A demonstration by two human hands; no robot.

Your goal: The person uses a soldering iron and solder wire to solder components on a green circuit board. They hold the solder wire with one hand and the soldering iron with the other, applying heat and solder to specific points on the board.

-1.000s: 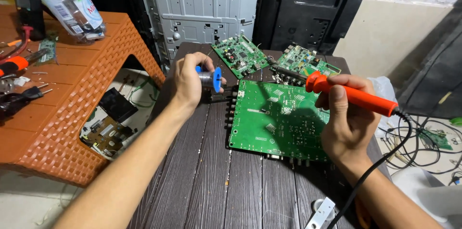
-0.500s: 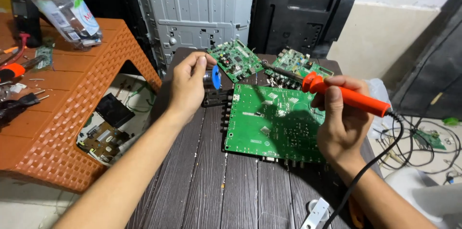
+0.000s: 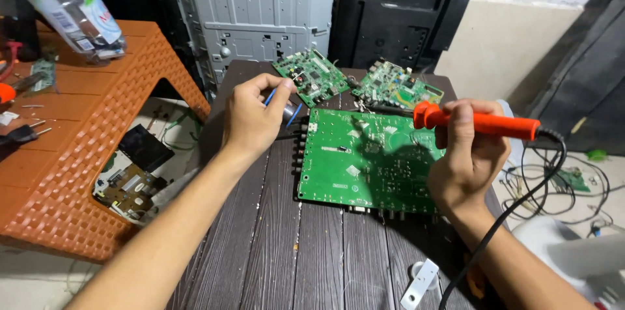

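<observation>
A grey metal panel (image 3: 260, 17) and a black casing (image 3: 397, 10) are standing upright at the back, behind a dark wood-grain table (image 3: 286, 245) where a person is working. An orange woven-pattern plastic stool (image 3: 84, 173) is sitting to the left, with loose boards showing through its side opening and a clear plastic bag (image 3: 71, 14) lying on its top.

On the table, a large green circuit board (image 3: 364, 160) is lying flat between the two forearms, with two smaller green circuit boards (image 3: 312, 75) resting just beyond it at the table's far edge.

The right hand (image 3: 465, 160) is gripping an orange-handled soldering iron (image 3: 482, 122), fingers wrapped round the handle, its dark tip pointing left over the large board's upper edge; whether the tip is touching the board cannot be told. The iron's black cord (image 3: 521, 206) is trailing down past the wrist toward the table's near right corner.

The left hand (image 3: 254, 118) is closed around a small blue spool (image 3: 286, 109), held just off the large board's upper left corner, the thumb pressing on top.

A small white plastic piece (image 3: 420, 284) is lying near the table's front edge, beside the cord.
</observation>
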